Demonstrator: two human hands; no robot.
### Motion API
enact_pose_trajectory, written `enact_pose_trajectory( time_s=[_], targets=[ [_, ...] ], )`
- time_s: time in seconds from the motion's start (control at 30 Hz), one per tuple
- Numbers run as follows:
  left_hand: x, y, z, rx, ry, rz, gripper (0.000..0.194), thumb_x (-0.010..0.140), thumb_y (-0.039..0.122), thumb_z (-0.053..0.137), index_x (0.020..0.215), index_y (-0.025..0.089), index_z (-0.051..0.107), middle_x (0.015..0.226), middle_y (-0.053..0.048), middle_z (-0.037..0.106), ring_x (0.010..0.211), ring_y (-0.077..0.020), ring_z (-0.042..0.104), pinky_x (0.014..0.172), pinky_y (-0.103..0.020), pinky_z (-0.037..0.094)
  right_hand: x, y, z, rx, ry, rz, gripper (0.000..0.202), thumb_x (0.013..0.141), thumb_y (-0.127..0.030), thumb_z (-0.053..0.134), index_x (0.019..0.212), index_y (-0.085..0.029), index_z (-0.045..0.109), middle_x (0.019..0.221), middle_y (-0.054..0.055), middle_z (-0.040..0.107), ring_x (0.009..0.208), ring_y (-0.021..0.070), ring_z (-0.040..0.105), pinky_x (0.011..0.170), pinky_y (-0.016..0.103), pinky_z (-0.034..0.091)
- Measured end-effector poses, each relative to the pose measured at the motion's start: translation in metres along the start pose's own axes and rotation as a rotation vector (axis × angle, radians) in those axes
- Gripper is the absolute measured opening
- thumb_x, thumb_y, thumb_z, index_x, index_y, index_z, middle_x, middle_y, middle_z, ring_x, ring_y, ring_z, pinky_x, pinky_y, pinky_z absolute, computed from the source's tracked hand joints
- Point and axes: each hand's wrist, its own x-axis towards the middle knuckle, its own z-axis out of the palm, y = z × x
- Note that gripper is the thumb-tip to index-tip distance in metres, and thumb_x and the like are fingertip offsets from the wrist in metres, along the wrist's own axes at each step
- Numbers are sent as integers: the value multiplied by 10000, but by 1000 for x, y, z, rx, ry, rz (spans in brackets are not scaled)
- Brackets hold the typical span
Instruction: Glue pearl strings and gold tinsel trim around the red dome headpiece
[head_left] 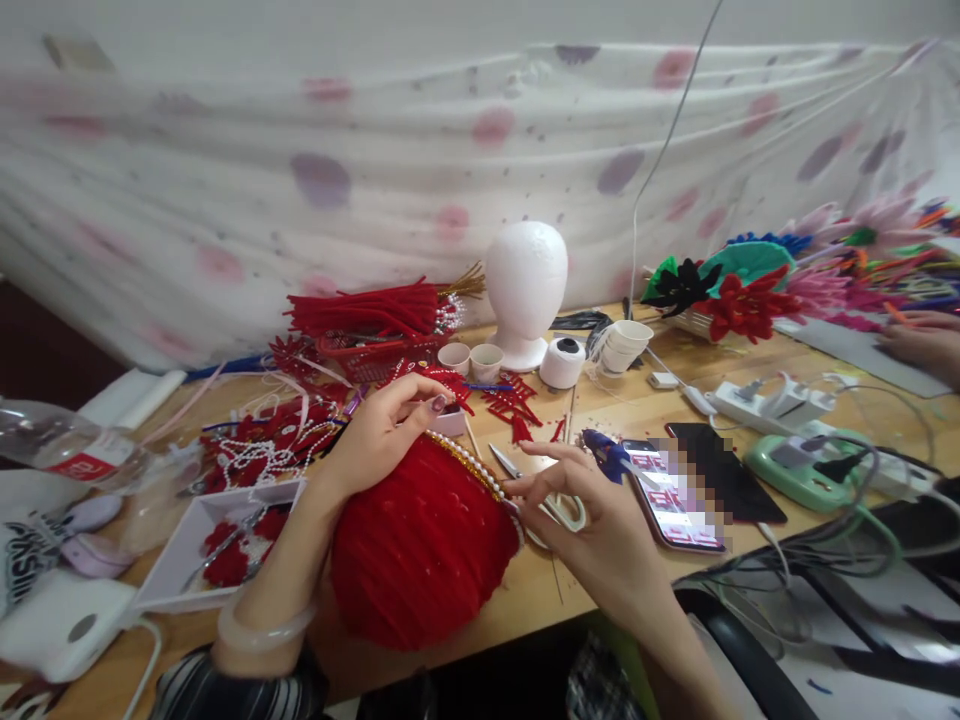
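A round red fuzzy piece (424, 545), with a band of white pearls and gold beads (472, 465) along its upper edge, is between my hands near the table's front edge. My left hand (386, 430) is at the left end of the band, thumb and fingers pinched on that edge. At the band's right end is my right hand (577, 500), thumb and index fingertip closed on the edge, other fingers extended. Scissors (559, 508) lie partly hidden behind my right hand. The palm side of my left hand cannot be seen.
A white foam head (526, 290) stands at the back, beside a red basket (360, 355) of red stems. A phone (675, 495), green power strip (799, 475) and cables lie right. A white tray (176, 560) and bottle (67, 440) are left. Another person's hand (926, 345) is far right.
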Motion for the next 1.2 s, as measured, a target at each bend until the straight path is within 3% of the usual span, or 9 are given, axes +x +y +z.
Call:
enact_pose_trajectory(
  time_s=[0.27, 0.4, 0.5, 0.63, 0.77, 0.9, 0.97, 1.03, 1.2],
  targets=[
    [0, -3, -3, 181, 10, 29, 329, 993, 477, 490, 1004, 197, 664, 1051, -69, 723, 1006, -201, 682, 897, -326, 539, -19, 25, 5, 197, -84, 215, 374, 764, -301, 814, 1119, -277, 699, 1206, 46, 732, 1191, 268, 642, 1056, 460, 467],
    [14, 1, -4, 301, 28, 100, 289, 990, 442, 507, 955, 208, 673, 1009, -54, 711, 982, -203, 665, 906, -334, 521, -22, 23, 13, 252, -242, 243, 155, 796, -352, 786, 894, -233, 772, 920, 43, 789, 905, 244, 717, 885, 389, 550],
    [15, 17, -14, 405, 95, 133, 194, 977, 350, 540, 955, 210, 672, 1023, -56, 700, 1020, -218, 637, 966, -369, 485, -26, 21, 24, 365, -193, 245, 174, 803, -372, 779, 762, -207, 741, 737, 25, 733, 697, 192, 673, 710, 315, 557],
    [-23, 43, -13, 593, 279, 161, 184, 996, 237, 482, 1006, 228, 666, 1039, -43, 701, 1030, -205, 638, 973, -371, 487, -32, 24, 43, 532, -104, 278, 205, 831, -390, 768, 769, -199, 729, 712, 20, 676, 635, 154, 608, 579, 251, 506],
    [-86, 41, 24, 697, 362, 88, 271, 992, 208, 479, 1196, 300, 632, 1268, -43, 639, 1214, -227, 586, 1052, -411, 464, -37, 21, 68, 782, -69, 382, 235, 819, -434, 795, 805, -217, 707, 682, -13, 643, 586, 119, 571, 556, 219, 489],
    [-127, 23, 62, 764, 483, 19, 758, 911, 625, 557, 1536, 242, 364, 1497, -169, 458, 1376, -358, 459, 1059, -529, 474, -33, 11, 80, 895, -56, 427, 296, 753, -473, 836, 779, -222, 682, 701, -14, 675, 591, 122, 612, 572, 223, 510],
    [-134, 15, 72, 756, 410, -7, 944, 865, 718, 543, 1597, 205, 240, 1565, -209, 376, 1430, -401, 395, 1063, -584, 470, -28, 13, 72, 848, -205, 403, 300, 781, -499, 801, 810, -220, 694, 724, 10, 716, 651, 154, 677, 624, 251, 541],
    [-135, 8, 74, 740, 421, -37, 870, 908, 563, 603, 1608, 228, 208, 1590, -199, 361, 1461, -388, 370, 1118, -608, 420, -22, 24, 55, 736, -313, 384, 340, 831, -551, 729, 886, -216, 702, 733, 34, 751, 707, 189, 731, 655, 279, 562],
    [-127, -16, 66, 644, 561, -14, 710, 945, 162, 546, 1587, 313, 283, 1578, -106, 434, 1466, -260, 403, 1218, -506, 335, -13, 55, 20, -117, -85, 415, 391, 982, -550, 487, 868, -213, 650, 520, -8, 640, 479, 185, 652, 497, 259, 463]
  ],
)
